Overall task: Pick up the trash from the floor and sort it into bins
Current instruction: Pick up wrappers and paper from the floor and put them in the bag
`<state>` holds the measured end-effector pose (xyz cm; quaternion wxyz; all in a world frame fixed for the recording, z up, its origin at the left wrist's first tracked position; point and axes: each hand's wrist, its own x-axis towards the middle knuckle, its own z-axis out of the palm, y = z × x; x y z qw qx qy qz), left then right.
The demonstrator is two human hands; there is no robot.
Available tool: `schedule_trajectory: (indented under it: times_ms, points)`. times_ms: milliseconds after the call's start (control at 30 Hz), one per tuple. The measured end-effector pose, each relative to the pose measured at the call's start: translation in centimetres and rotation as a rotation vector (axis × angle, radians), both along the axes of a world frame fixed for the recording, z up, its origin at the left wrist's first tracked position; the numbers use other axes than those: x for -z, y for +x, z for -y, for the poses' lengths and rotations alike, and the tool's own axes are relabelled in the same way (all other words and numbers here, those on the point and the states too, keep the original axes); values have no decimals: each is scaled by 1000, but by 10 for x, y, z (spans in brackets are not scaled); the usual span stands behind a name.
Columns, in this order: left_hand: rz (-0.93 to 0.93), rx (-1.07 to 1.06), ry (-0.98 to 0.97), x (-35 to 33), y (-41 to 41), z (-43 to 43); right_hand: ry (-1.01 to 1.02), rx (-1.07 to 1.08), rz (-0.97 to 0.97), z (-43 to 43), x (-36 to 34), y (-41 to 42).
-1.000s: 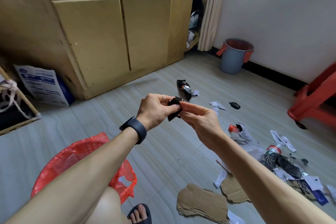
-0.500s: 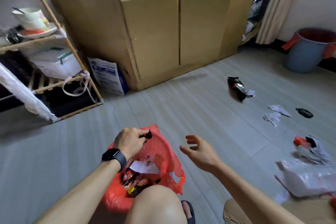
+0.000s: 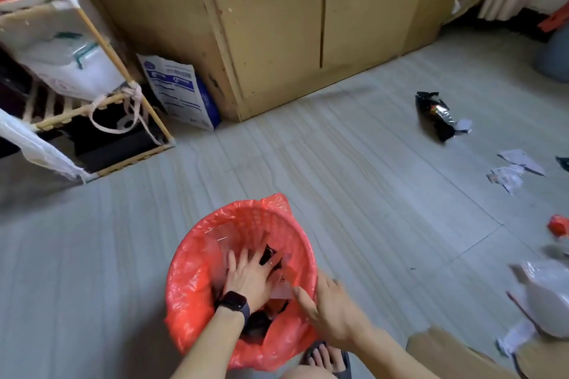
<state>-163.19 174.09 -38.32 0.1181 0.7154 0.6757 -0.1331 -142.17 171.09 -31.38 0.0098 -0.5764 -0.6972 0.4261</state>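
Pressing left hand [image 3: 251, 278], grip splayed, onto black wrapper [image 3: 268, 254] inside red-lined bin [image 3: 184, 274]; right hand [image 3: 331, 308] open.

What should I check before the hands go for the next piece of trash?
1. Left hand inside the red-lined bin: ok, fingers spread flat over the trash in it.
2. Left grip empty: cannot tell; a dark scrap lies at its fingertips.
3. Right hand free: ok, open at the bin's rim, holding nothing.
4. Trash left on floor: ok, black wrapper and paper scraps lie to the right.
5. Second bin in view: not ok, only its edge shows.
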Motion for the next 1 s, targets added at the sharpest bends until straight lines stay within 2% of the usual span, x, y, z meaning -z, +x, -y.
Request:
schedule_trajectory:
  times_ms: [100,200,267,433,733,1000]
  points:
    - [2,-105,-72,20,2,11,-40,46,-30,4,5,-9]
    - [-136,-128,-134,23,-3,7,45,-37,-55,0,-8,-12]
    - [-166,-147,-207,26,-7,1,54,-33,-68,-2,-12,-12]
    - [-57,-177,-207,15,-3,1,16,58,-64,1,-4,-14]
    - [53,17,161,-84,9,-4,129,19,63,-5,-51,16]
    - [258,202,369,-221,99,-35,404,17,231,-6,-135,129]
